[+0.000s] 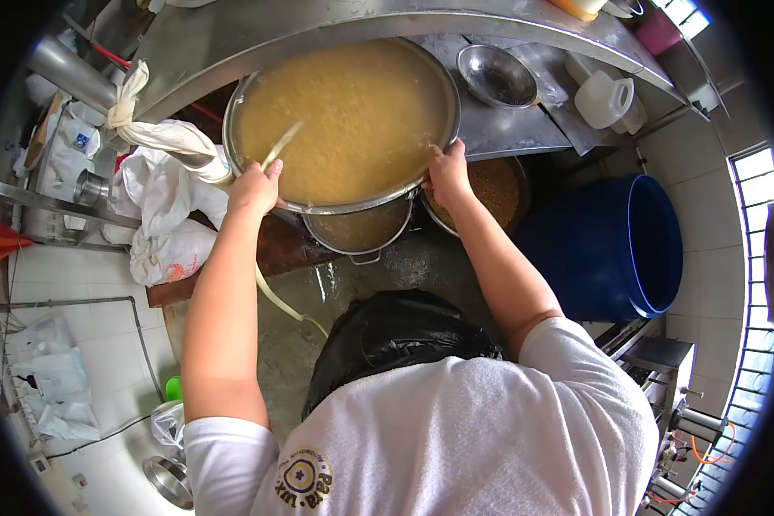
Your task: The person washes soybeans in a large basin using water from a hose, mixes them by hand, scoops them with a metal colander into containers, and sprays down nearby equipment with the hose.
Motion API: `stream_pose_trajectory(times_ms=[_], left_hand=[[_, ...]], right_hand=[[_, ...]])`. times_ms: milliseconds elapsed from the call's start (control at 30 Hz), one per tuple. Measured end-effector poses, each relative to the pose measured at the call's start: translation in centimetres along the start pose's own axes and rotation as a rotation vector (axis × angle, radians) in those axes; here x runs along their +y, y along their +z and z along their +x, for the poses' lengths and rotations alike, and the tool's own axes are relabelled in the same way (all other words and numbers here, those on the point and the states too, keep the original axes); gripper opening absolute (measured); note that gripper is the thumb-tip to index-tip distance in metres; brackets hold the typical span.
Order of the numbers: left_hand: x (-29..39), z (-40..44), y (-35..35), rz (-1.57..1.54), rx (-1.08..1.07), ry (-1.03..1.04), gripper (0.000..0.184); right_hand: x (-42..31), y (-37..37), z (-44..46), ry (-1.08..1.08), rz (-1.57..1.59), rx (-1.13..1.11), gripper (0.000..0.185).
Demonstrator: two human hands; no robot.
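A wide metal basin (pixel 344 120) full of cloudy yellowish liquid is in front of me, with what look like pale grains under the surface. My left hand (pixel 256 186) is closed on its near left rim. A pale hose (pixel 281 146) passes over the rim at that hand, its end in the basin; whether my fingers also press on it I cannot tell. At the right rim, my right hand (pixel 449 170) is closed on the edge. Below the basin stand a metal pot (pixel 365 251) with murky liquid and a second basin (pixel 525 185) holding brownish grains.
To the right is a large blue barrel (pixel 576 249). An empty metal bowl (pixel 496 76) and a white plastic jug (pixel 605 101) are on the metal counter (pixel 525 133). White sacks (pixel 168 206) lie at left. The floor (pixel 387 275) looks wet.
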State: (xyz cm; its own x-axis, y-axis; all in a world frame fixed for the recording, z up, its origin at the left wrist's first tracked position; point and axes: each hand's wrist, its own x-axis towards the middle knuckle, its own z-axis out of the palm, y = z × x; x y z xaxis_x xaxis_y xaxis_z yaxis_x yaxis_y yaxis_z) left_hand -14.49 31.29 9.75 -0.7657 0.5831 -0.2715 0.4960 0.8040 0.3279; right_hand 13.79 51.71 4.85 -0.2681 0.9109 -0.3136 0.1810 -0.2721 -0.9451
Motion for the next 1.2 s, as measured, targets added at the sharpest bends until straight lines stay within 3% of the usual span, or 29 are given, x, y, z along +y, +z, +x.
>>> stream_pose_trajectory(times_ms=[467,733,800,900,933,1000,1033,1067,1167,1200], left_hand=[[-2.5,3.1,-0.5,0.146,0.072,0.143,0.06],[-2.2,3.5,-1.6,0.134,0.001,0.099,0.052],[-2.0,3.4,-1.8,0.105,-0.023,0.071,0.047],[-1.9,3.6,-2.0,0.092,-0.045,0.061,0.041],[-2.0,3.6,-1.9,0.098,-0.05,0.058,0.039],[-2.1,3.8,-1.8,0.082,-0.061,0.044,0.038],[-2.1,4.0,-1.7,0.083,-0.062,0.043,0.037],[-2.3,4.1,-1.7,0.084,-0.062,0.04,0.037],[-1.8,3.6,-2.1,0.097,-0.068,0.021,0.036],[-1.7,3.6,-2.2,0.107,-0.073,0.026,0.036]], right_hand=[[0.8,1.4,-5.7,0.02,0.065,0.032,0.051],[0.7,1.9,-8.1,0.017,0.105,0.053,0.057],[0.5,1.6,-8.3,0.006,0.191,-0.006,0.049],[2.0,-0.6,-6.7,-0.005,-0.014,-0.094,0.047],[3.0,-1.3,-6.0,-0.245,-0.078,-0.065,0.054],[3.4,-2.8,-5.1,-0.667,-0.622,0.326,0.07],[1.4,-3.3,-5.2,-0.81,-0.677,0.308,0.075],[-0.1,-3.4,-4.9,-0.898,-0.75,0.309,0.062],[-4.2,-2.4,-3.4,-0.951,-0.769,0.094,0.053],[-5.2,-1.4,-2.8,-0.918,-0.819,-0.087,0.052]])
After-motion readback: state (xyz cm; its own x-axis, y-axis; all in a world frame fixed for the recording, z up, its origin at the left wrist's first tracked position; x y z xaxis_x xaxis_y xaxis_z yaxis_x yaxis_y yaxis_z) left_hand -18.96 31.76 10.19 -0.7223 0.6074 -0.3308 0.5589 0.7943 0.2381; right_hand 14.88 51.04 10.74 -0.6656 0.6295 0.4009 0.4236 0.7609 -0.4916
